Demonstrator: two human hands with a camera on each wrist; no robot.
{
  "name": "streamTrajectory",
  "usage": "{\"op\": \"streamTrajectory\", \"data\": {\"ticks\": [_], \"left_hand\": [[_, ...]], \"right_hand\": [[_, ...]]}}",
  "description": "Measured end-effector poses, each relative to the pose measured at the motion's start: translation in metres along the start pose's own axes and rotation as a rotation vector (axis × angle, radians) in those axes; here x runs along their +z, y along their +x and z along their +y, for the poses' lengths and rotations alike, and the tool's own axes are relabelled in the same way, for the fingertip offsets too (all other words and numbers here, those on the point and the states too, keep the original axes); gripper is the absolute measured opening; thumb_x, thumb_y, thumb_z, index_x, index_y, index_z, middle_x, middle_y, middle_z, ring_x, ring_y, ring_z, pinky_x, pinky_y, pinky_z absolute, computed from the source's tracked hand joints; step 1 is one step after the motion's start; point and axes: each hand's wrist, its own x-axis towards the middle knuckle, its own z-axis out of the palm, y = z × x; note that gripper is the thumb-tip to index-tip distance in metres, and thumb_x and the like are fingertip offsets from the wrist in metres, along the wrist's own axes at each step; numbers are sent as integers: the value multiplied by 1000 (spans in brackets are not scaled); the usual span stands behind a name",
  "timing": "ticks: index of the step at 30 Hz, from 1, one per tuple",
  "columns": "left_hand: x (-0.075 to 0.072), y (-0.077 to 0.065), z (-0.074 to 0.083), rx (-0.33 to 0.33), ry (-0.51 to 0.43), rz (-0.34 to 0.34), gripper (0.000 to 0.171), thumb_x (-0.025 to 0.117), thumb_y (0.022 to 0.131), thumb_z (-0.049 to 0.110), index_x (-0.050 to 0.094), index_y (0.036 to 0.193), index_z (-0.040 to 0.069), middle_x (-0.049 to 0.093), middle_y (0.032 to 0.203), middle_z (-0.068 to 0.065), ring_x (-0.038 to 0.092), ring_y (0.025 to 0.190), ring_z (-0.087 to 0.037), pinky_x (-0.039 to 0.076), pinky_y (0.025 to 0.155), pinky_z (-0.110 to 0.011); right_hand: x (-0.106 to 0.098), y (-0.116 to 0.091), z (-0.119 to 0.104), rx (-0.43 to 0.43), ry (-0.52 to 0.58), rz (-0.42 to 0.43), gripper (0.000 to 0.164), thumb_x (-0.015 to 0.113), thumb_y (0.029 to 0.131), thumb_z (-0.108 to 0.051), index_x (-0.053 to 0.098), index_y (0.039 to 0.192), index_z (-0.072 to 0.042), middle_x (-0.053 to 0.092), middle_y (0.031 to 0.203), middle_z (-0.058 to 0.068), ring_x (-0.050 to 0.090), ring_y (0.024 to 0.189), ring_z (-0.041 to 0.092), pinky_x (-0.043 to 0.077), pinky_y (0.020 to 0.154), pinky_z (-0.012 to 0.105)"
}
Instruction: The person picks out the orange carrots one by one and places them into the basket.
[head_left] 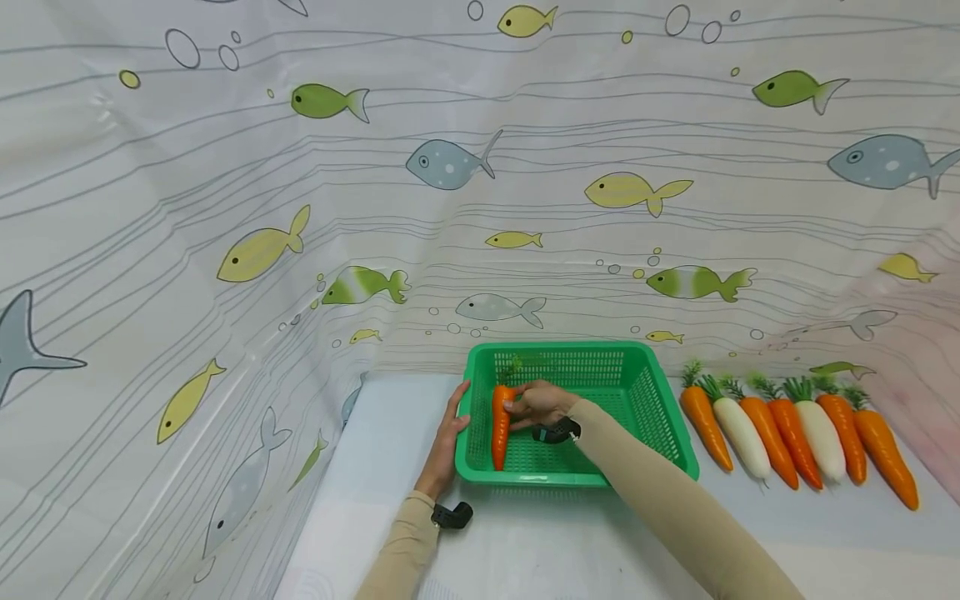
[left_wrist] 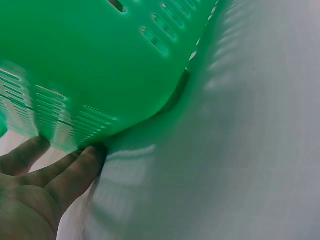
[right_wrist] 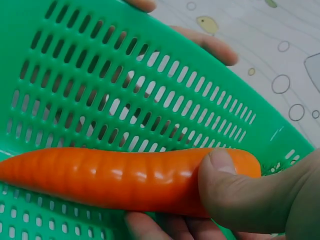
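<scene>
- Our right hand (head_left: 543, 404) pinches an orange carrot (head_left: 501, 425) near its thick, leafy end, thumb on one side and fingers on the other.
- The carrot sits to the left of the right hand, inside a green basket (head_left: 540, 479), just beside the wall nearest our left hand (head_left: 448, 425); its tip points toward us. We cannot tell whether its underside touches the basket floor.
- Our left hand, fingers fairly straight and slightly apart, touches that wall from outside, with fingertips at the rim.
- The carrot looks smooth and glossy, so we judge it could roll or slip from the pinch; held only near the thick end, its narrow tip could swing down.
- The carrot's leaves (head_left: 512, 367) might snag in the wall slots if dragged along them.
- Too hard a push from the left hand could slide the basket rightward, into the nearest vegetable of the row.
- That row, well to the right of both hands, holds five more carrots (head_left: 797, 442) and two white radishes (head_left: 742, 437), leaves pointing away from us.
- Between the right hand and the row stands the basket's far-right wall; our right sleeve (head_left: 660, 492) crosses the near rim and might bump it.
</scene>
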Motion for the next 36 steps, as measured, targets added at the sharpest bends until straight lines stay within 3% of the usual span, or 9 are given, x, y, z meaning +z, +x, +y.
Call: {"op": "streamTrajectory", "data": {"ticks": [3,10,19,25,36], "left_hand": [[0,0,0,4,-2,2,63,33,108,34,20,169,43,10,180,1,12,165,-34,12,127,-65],[0,-1,-3,-12,-2,7,62,33,108,36,20,168,45,10,180,2,14,164,-33,13,126,-65],[1,0,-3,-2,4,6,63,32,108,34,20,169,43,10,179,1,15,164,-33,15,126,-64],[1,-1,-2,0,7,11,62,33,108,33,20,168,44,10,180,2,14,165,-33,14,127,-64],[3,-2,2,-3,15,18,62,33,109,36,20,169,43,10,180,0,17,163,-35,18,125,-63]], "right_hand": [[0,3,3,3,-8,24,61,58,104,4,27,155,18,54,143,36,61,132,44,53,108,53],[2,2,7,17,-167,53,55,63,103,1,38,148,20,61,132,34,68,121,43,59,100,46],[3,3,6,15,-150,82,57,67,100,1,41,147,17,64,128,32,73,112,37,61,96,44],[1,4,7,1,-195,69,57,68,101,-2,43,148,15,64,129,32,73,112,38,61,95,42],[6,-6,5,-45,-397,130,53,76,98,-14,55,140,10,72,121,26,78,105,37,63,89,44]]}}
